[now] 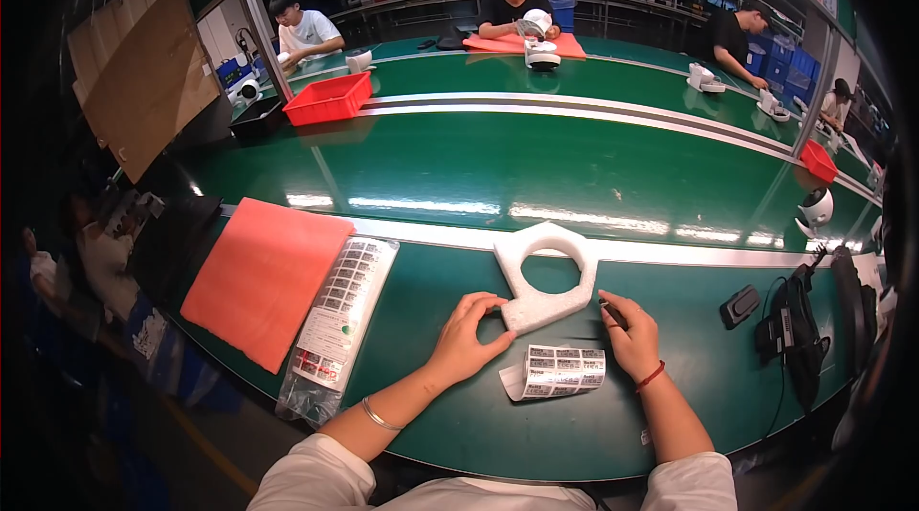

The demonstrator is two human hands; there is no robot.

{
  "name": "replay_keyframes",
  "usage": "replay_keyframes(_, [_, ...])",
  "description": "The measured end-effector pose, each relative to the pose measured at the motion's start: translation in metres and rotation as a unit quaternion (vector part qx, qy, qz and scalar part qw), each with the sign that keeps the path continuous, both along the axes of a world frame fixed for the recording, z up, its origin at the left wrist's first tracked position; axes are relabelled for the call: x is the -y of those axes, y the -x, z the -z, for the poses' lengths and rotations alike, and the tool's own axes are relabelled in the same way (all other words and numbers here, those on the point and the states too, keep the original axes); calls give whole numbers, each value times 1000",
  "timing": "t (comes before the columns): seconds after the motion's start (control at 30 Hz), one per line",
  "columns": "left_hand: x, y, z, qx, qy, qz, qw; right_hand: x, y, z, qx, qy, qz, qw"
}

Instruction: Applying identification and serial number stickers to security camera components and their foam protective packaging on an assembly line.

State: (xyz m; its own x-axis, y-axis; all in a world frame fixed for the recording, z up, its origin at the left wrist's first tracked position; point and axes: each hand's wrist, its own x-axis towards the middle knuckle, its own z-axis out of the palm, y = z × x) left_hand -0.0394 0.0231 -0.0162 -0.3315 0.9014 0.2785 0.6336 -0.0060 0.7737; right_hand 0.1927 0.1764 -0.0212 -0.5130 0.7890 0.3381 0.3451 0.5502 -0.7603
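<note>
A white foam piece (525, 312) with a large round hole lies on the dark green bench in front of me. My left hand (465, 339) is at its lower left corner, index fingertip and thumb against the edge on either side of the corner. To the right of the foam, my right hand (632, 339) has its fingers curled round a small black object (614, 313), too little of which shows to name. Between my hands, nearest the foam's lower edge, sits a partly curled roll of silver labels (565, 373) with black print.
At left lie a pink foam sheet (268, 281) and a bagged sheet of labels (340, 310). A black box-shaped device (740, 306) and dark cables (795, 339) are at right. Across the green conveyor (479, 157) stand a red bin (328, 98), white devices (542, 55) and several people working.
</note>
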Motion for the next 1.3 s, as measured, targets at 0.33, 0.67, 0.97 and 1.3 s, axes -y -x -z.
replay_keyframes(0.33, [3,-3,0,56,-24,-26,998,2,-5,1,-17,47,20,999])
replay_keyframes(0.67, [1,0,1,32,-15,-47,998,-1,0,-2,-61,55,28,996])
replay_keyframes(0.97, [0,0,2,-42,-24,-43,998,-1,1,-2,-55,65,27,996])
replay_keyframes(1.3, [-1,0,-5,51,-34,-50,997,-4,-2,4,-33,91,44,994])
